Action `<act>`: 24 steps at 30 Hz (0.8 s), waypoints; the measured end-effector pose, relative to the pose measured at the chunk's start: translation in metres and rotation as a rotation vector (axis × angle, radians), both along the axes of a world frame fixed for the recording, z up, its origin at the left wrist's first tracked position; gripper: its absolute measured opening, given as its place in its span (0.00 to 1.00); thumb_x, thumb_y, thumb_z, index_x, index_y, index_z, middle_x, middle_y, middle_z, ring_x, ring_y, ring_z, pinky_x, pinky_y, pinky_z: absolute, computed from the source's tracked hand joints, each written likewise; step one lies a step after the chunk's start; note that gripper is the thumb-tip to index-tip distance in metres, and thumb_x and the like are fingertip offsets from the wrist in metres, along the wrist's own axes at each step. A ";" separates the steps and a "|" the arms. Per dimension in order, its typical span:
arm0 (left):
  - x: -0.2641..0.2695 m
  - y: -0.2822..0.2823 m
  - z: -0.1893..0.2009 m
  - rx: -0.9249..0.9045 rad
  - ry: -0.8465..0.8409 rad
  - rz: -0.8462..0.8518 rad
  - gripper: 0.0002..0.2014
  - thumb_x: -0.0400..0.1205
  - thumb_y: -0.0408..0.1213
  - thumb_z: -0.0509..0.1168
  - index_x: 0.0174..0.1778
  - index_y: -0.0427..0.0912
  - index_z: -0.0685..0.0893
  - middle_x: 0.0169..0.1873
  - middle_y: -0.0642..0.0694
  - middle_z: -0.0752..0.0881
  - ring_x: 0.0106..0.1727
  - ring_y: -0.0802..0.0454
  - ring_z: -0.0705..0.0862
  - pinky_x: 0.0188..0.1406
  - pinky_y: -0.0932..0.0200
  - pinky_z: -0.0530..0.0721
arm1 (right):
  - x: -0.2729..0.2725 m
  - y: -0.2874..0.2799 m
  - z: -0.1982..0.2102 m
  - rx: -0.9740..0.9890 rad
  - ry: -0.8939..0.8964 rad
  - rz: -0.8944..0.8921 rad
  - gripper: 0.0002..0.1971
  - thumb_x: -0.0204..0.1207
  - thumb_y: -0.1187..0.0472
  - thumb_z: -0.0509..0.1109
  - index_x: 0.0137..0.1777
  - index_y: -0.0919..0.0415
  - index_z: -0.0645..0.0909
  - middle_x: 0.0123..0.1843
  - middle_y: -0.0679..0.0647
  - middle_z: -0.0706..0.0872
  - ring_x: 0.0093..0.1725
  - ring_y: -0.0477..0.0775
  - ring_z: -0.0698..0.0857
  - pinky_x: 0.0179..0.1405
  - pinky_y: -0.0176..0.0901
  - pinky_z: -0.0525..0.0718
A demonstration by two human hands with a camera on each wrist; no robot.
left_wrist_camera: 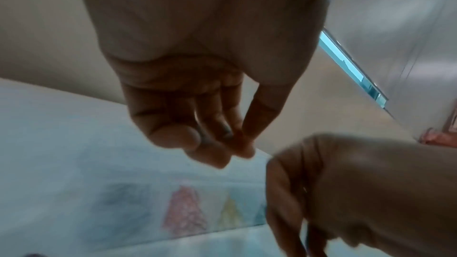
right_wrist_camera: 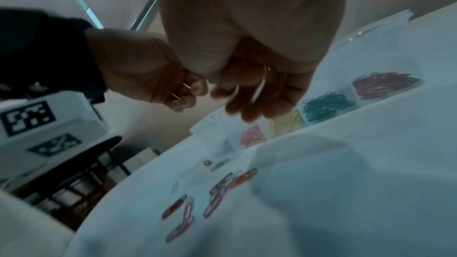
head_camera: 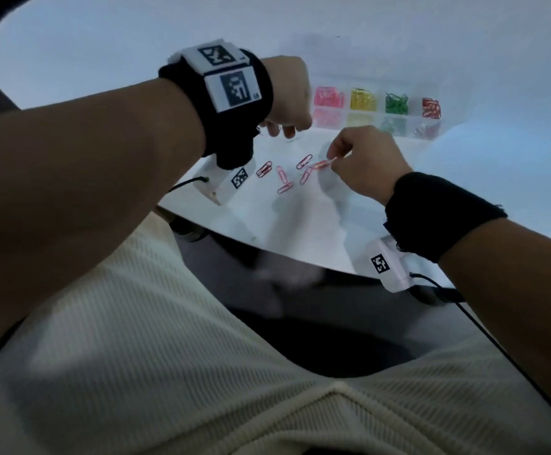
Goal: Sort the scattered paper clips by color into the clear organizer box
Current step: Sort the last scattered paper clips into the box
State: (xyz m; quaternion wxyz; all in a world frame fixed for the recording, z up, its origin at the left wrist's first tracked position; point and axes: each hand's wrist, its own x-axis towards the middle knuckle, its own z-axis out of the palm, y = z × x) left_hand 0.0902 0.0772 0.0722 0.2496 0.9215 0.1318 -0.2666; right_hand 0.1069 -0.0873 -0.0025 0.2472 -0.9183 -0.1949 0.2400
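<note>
The clear organizer box [head_camera: 379, 127] stands at the back of the white table [head_camera: 464, 178], with pink [head_camera: 328, 96], yellow [head_camera: 362, 98], green [head_camera: 396, 102] and red clips [head_camera: 431, 107] in separate compartments. Several pink and red paper clips [head_camera: 282, 175] lie scattered in front of it. My right hand [head_camera: 331, 159] pinches a pink clip [head_camera: 320, 164] just above the pile. My left hand [head_camera: 280, 130] hovers to the left of the box, fingers curled and thumb against the fingertips [left_wrist_camera: 243, 149]. In the right wrist view thin pale wire glints between its fingers [right_wrist_camera: 188, 93].
The table's near edge [head_camera: 267, 247] curves in front of my lap. A small silver clip [right_wrist_camera: 220, 163] lies on the table near the box's left end. Black chair legs [right_wrist_camera: 81, 173] stand beyond the table's left side.
</note>
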 end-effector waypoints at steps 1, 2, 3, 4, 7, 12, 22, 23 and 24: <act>-0.007 0.004 -0.004 0.030 0.017 -0.019 0.07 0.75 0.35 0.67 0.41 0.39 0.90 0.35 0.49 0.91 0.37 0.52 0.89 0.46 0.53 0.89 | -0.002 0.002 -0.006 -0.017 -0.036 0.024 0.07 0.74 0.64 0.70 0.50 0.56 0.86 0.53 0.53 0.86 0.48 0.50 0.80 0.48 0.36 0.74; -0.013 0.006 -0.008 0.056 0.031 -0.040 0.06 0.74 0.34 0.68 0.39 0.40 0.91 0.33 0.49 0.91 0.35 0.54 0.89 0.45 0.54 0.88 | -0.003 0.003 -0.012 -0.031 -0.066 0.046 0.10 0.75 0.63 0.71 0.54 0.57 0.86 0.57 0.54 0.86 0.51 0.52 0.81 0.51 0.37 0.74; -0.019 0.007 -0.014 0.079 0.038 -0.062 0.06 0.73 0.34 0.69 0.37 0.40 0.91 0.31 0.50 0.90 0.33 0.55 0.88 0.44 0.56 0.88 | -0.003 0.004 -0.017 -0.040 -0.088 0.064 0.12 0.75 0.63 0.71 0.58 0.57 0.86 0.60 0.55 0.85 0.55 0.54 0.82 0.55 0.39 0.75; -0.024 0.007 -0.021 0.101 0.040 -0.082 0.05 0.72 0.35 0.70 0.36 0.40 0.91 0.29 0.49 0.90 0.32 0.56 0.87 0.42 0.57 0.87 | -0.004 0.005 -0.020 -0.045 -0.107 0.079 0.14 0.75 0.64 0.70 0.60 0.57 0.85 0.61 0.56 0.86 0.58 0.57 0.83 0.57 0.42 0.76; -0.037 0.002 -0.040 0.153 0.030 -0.113 0.06 0.72 0.39 0.73 0.33 0.41 0.89 0.30 0.49 0.90 0.36 0.53 0.88 0.38 0.59 0.84 | -0.004 0.007 -0.024 -0.046 -0.155 0.110 0.15 0.74 0.65 0.69 0.60 0.58 0.87 0.58 0.57 0.89 0.59 0.61 0.84 0.59 0.47 0.79; -0.049 -0.009 -0.067 0.164 -0.062 -0.194 0.13 0.72 0.46 0.76 0.49 0.44 0.88 0.49 0.45 0.88 0.54 0.44 0.85 0.43 0.59 0.75 | -0.005 0.004 -0.019 -0.114 -0.139 0.096 0.08 0.74 0.59 0.73 0.50 0.56 0.90 0.48 0.56 0.91 0.52 0.59 0.85 0.52 0.48 0.82; -0.056 -0.015 -0.079 0.130 -0.104 -0.275 0.11 0.75 0.31 0.67 0.52 0.42 0.86 0.52 0.42 0.88 0.56 0.42 0.83 0.49 0.56 0.77 | -0.004 -0.019 -0.020 -0.101 -0.008 -0.088 0.05 0.73 0.58 0.74 0.37 0.57 0.85 0.36 0.50 0.84 0.40 0.50 0.80 0.35 0.34 0.73; -0.057 -0.016 -0.079 0.139 -0.104 -0.291 0.11 0.75 0.31 0.67 0.53 0.42 0.85 0.53 0.42 0.87 0.57 0.41 0.83 0.49 0.56 0.77 | -0.004 -0.022 -0.019 -0.063 0.003 -0.109 0.04 0.72 0.60 0.74 0.37 0.58 0.85 0.34 0.48 0.84 0.40 0.49 0.80 0.33 0.33 0.73; -0.058 -0.017 -0.079 0.143 -0.107 -0.304 0.12 0.75 0.31 0.67 0.55 0.41 0.85 0.53 0.42 0.87 0.57 0.41 0.83 0.49 0.56 0.77 | -0.004 -0.025 -0.019 -0.013 0.023 -0.136 0.04 0.72 0.62 0.74 0.37 0.57 0.86 0.33 0.47 0.84 0.38 0.48 0.81 0.34 0.32 0.75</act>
